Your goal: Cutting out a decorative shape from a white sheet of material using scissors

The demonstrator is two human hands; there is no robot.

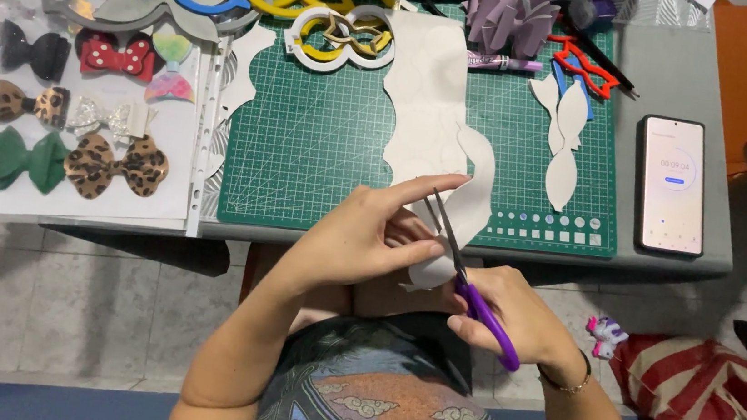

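White sheet material runs from the top of the green cutting mat down over the near edge of the table, its sides already shaped in scalloped curves, and its lower end lies between the two hands. Left hand pinches that lower end, thumb under and fingers stretched along the top, so it is grasping the sheet. Right hand is clenched through the purple handles of a pair of scissors, whose blades stand parted and point up and away across the sheet just beside the left fingertips. Three cut white pieces lie on the right part of the mat, close together. A smartphone with a lit screen rests on the bare table right of the mat. At the mat's far edge sit yellow, white and blue plastic templates, with a lilac bow and a red outline template near them. To the left, a clear sleeve holds finished bows in leopard print, green, black, silver and red with white dots.
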